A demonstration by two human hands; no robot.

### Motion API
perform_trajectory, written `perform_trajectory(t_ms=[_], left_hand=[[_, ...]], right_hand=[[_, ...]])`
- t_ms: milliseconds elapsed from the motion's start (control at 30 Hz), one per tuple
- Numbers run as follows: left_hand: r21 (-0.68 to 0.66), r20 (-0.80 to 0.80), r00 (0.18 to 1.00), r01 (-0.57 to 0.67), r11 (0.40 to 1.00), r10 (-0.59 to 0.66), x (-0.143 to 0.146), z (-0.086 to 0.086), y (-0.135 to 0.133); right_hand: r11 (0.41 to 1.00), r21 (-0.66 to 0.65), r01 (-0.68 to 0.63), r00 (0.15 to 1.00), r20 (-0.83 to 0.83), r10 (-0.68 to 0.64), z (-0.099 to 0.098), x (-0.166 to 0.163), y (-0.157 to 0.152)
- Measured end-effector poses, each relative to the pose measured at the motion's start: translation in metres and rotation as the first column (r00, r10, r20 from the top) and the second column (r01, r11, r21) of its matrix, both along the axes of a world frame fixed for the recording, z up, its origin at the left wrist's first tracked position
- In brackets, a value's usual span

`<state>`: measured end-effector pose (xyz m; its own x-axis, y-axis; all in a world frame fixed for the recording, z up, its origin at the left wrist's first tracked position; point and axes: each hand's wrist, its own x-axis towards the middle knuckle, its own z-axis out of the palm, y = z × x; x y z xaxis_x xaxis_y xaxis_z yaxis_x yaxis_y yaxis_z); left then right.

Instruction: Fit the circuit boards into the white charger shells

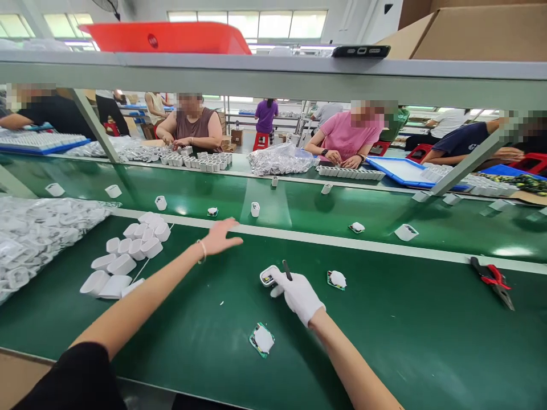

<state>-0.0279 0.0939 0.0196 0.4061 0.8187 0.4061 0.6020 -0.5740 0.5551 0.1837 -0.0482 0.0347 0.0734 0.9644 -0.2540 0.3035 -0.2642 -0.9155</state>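
Note:
My left hand [219, 236] is bare, with its fingers spread and nothing in them, near the white strip along the belt's edge. My right hand [302, 296] wears a white glove and is closed on a small white plastic housing [268, 275], with electronic parts visible inside its opening. A thin dark tool [287, 270] sticks up from the same hand; its kind cannot be made out. Right of the glove lies a circuit board [337, 279] with a white pad on top. Nearer to me is another such circuit board [262, 340].
White housings [122, 264] stand grouped at left beside a bag of white parts [38, 245]. Red-handled pliers [493, 282] lie at right. A green conveyor belt [294, 205] carries scattered housings and boards. Co-workers sit beyond it. Overhead, a shelf [273, 74] holds a red tray [171, 39].

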Motion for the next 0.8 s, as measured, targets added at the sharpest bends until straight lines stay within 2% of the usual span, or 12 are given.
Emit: perform_trajectory(t_ms=[100, 133, 200, 333, 400, 467, 533, 667, 733, 800], left_hand=[[0.050, 0.090, 0.971, -0.225, 0.973, 0.220, -0.008, -0.006, 0.054], [0.059, 0.120, 0.956, -0.277, 0.959, 0.269, -0.011, -0.009, 0.065], [0.066, 0.165, 0.927, -0.350, 0.934, 0.336, -0.017, -0.013, 0.077], [0.028, 0.171, 0.892, -0.429, 0.903, 0.419, -0.030, -0.012, 0.085], [-0.007, 0.135, 0.884, -0.452, 0.892, 0.448, -0.031, -0.007, 0.084], [-0.044, 0.081, 0.883, -0.460, 0.887, 0.462, -0.024, -0.003, 0.075], [-0.084, 0.015, 0.896, -0.440, 0.894, 0.443, -0.010, -0.004, 0.054], [-0.157, -0.107, 0.957, -0.284, 0.946, 0.270, 0.027, -0.010, -0.014], [-0.159, -0.139, 0.971, -0.217, 0.963, 0.196, 0.039, 0.003, -0.045], [-0.124, -0.126, 0.980, -0.168, 0.978, 0.152, 0.042, 0.033, -0.063]], right_hand=[[0.995, -0.091, -0.052, 0.963, 0.261, 0.074, -0.007, 0.012, 0.001], [0.991, -0.113, -0.077, 0.947, 0.304, 0.108, -0.009, 0.016, 0.002], [0.993, -0.062, -0.098, 0.924, 0.365, 0.114, -0.010, 0.022, 0.003], [0.985, 0.169, 0.031, 0.893, 0.439, -0.104, -0.003, 0.031, 0.009], [0.972, 0.211, 0.105, 0.882, 0.432, -0.189, 0.002, 0.034, 0.011], [0.961, 0.235, 0.149, 0.872, 0.427, -0.240, 0.008, 0.037, 0.012], [0.950, 0.250, 0.187, 0.856, 0.433, -0.282, 0.012, 0.042, 0.012], [0.943, 0.242, 0.227, 0.846, 0.430, -0.314, 0.012, 0.048, 0.014], [0.958, 0.217, 0.189, 0.867, 0.421, -0.267, 0.007, 0.045, 0.016], [0.968, 0.196, 0.157, 0.874, 0.429, -0.228, 0.000, 0.039, 0.018]])
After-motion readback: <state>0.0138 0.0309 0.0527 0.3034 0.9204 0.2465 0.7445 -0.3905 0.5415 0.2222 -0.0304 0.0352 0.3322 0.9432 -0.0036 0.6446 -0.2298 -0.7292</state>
